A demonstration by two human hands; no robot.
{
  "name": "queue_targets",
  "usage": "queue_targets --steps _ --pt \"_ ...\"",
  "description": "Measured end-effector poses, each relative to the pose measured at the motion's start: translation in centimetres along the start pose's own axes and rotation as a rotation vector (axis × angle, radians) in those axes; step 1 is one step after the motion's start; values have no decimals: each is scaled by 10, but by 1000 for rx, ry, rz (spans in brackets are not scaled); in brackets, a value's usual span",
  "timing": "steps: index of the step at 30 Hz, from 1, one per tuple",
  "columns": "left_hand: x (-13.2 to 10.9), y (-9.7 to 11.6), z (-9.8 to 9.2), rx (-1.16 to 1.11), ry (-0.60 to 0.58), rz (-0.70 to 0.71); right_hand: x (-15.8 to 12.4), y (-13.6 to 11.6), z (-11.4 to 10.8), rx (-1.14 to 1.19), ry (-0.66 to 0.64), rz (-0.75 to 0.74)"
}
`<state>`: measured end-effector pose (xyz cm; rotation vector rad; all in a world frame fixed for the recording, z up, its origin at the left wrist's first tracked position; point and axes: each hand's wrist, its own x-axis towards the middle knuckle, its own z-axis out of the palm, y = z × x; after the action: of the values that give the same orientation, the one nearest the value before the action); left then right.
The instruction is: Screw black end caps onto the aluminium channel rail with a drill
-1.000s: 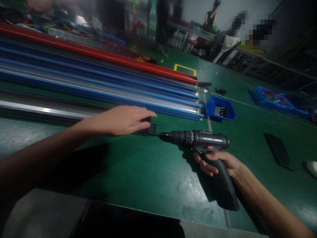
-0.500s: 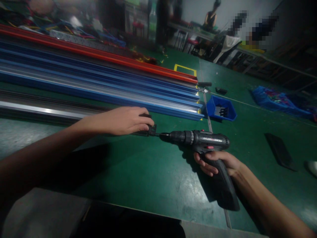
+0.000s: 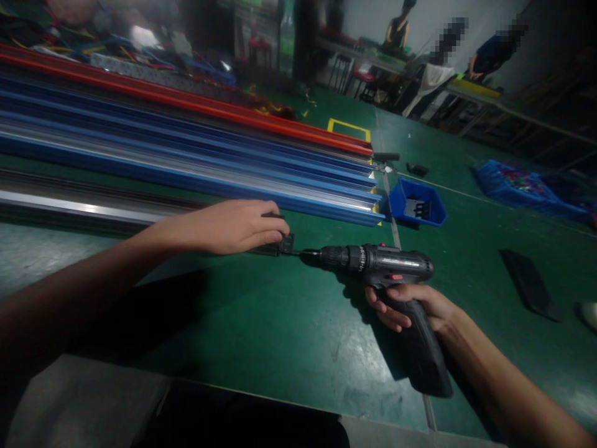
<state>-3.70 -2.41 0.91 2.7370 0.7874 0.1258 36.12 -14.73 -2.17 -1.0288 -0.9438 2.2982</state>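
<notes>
My right hand (image 3: pixel 401 305) is closed around the handle of a black cordless drill (image 3: pixel 398 264), which points left. Its bit meets the end of a dark metal profile (image 3: pixel 93 207) lying along the green table. At that same end sits a small black end piece (image 3: pixel 288 241). My left hand (image 3: pixel 242 227) lies over the profile's end, its fingers wrapped round it and touching the end piece. Part of the profile is hidden under that hand and forearm.
Several blue profiles (image 3: pixel 233 180) and a red one (image 3: pixel 209 107) lie behind. A blue bin (image 3: pixel 441 214) with dark parts stands past their ends. A flat black object (image 3: pixel 529 283) lies at right. Farther off are blue trays (image 3: pixel 513 202) and people at other tables.
Both hands, the drill and the profile hold nearly the same places. In the background, a person at a far table has shifted slightly.
</notes>
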Motion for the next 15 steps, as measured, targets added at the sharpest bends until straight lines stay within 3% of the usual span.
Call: queue_targets --steps 7,15 --pt "-2 -1 2 -11 48 -69 0 0 -1 1 -10 -14" --pt "-2 -1 2 11 11 -157 1 4 -7 32 -41 -28"
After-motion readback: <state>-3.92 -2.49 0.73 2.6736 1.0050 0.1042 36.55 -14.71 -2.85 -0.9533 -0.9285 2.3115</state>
